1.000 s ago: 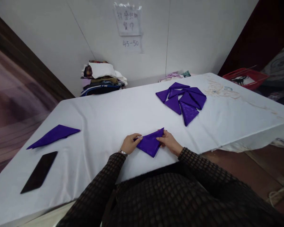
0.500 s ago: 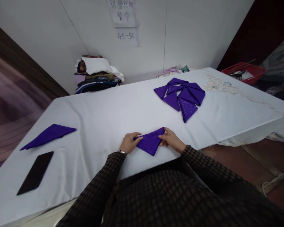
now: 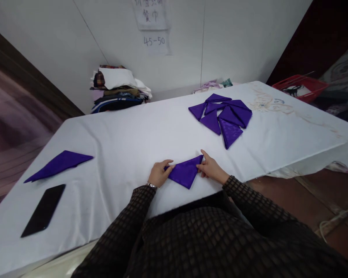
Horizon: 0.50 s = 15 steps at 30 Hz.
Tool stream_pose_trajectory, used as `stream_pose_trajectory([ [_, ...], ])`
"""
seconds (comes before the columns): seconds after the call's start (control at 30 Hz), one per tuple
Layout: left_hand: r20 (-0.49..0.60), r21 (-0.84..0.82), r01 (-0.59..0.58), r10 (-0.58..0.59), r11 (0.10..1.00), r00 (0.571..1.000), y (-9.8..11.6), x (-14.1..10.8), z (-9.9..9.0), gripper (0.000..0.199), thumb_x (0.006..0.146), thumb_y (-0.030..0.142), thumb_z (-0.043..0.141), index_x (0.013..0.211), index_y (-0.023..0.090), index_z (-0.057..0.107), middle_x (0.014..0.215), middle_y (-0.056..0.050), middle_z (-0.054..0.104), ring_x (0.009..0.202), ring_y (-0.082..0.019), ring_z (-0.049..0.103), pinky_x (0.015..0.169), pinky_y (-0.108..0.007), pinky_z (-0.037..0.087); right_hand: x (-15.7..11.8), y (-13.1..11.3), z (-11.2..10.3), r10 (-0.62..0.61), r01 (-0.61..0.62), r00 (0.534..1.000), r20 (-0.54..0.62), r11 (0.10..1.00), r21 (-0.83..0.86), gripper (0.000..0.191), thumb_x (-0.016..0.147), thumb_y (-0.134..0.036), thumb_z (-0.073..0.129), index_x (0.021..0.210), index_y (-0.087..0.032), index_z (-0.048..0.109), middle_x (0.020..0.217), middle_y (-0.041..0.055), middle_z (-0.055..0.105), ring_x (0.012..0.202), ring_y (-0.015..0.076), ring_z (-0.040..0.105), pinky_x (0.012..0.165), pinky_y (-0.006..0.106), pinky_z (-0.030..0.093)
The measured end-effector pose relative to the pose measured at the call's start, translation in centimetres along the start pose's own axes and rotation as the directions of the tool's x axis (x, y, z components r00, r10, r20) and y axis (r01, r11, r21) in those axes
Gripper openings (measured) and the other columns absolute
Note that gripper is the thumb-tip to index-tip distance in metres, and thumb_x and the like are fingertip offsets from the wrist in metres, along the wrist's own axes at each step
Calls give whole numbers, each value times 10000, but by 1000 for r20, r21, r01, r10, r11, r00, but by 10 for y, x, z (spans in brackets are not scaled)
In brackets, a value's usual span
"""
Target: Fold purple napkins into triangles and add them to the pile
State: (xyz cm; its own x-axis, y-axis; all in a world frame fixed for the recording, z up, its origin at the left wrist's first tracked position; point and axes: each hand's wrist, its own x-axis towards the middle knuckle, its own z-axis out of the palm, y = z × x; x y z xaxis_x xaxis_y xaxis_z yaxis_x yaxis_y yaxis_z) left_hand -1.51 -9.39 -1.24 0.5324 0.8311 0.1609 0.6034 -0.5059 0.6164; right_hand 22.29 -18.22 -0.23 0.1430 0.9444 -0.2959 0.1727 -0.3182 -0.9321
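Note:
A purple napkin (image 3: 186, 173), folded into a triangle, lies near the table's front edge with one corner pointing toward me. My left hand (image 3: 160, 173) pinches its left corner between thumb and fingers. At the right corner, my right hand (image 3: 211, 168) grips the cloth with the thumb on top, its index finger stretched out past the tip. Farther back on the right lies a group of several folded purple napkins (image 3: 210, 122), partly overlapping. Another purple napkin (image 3: 62, 165), loosely folded, rests at the far left.
A black phone (image 3: 43, 210) lies at the left on the white tablecloth (image 3: 127, 143). Stacked clothes (image 3: 118, 90) stand against the wall behind the table. A red basket (image 3: 310, 89) is beyond the back right corner. Paper signs (image 3: 156, 41) hang on the wall.
My right index finger has lifted and straightened away from the napkin's right corner. My left hand keeps its pinch, and the napkin has hardly moved.

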Motion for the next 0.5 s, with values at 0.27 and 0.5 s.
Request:
stream_pose_trajectory([
  [0.27, -3, 17, 9, -9, 1000, 1000, 2, -2, 2, 292, 842, 414, 544, 1033, 221, 648, 772, 1, 694, 756, -167, 627, 829, -305, 440, 3, -5, -6, -60, 47, 997, -52, 975, -219, 705, 850, -409, 543, 1444, -186, 237, 606, -21, 629, 388, 119, 540, 374, 214, 390],
  [0.5, -10, 33, 23, -22, 999, 1000, 9, -6, 3, 298, 840, 414, 561, 1048, 221, 652, 852, -25, 712, 825, -183, 635, 848, -323, 432, 17, -4, -13, -195, 136, 979, -54, 835, -533, 505, 863, -396, 463, 1303, -148, 462, 585, -18, 599, 476, 155, 574, 531, 271, 420],
])
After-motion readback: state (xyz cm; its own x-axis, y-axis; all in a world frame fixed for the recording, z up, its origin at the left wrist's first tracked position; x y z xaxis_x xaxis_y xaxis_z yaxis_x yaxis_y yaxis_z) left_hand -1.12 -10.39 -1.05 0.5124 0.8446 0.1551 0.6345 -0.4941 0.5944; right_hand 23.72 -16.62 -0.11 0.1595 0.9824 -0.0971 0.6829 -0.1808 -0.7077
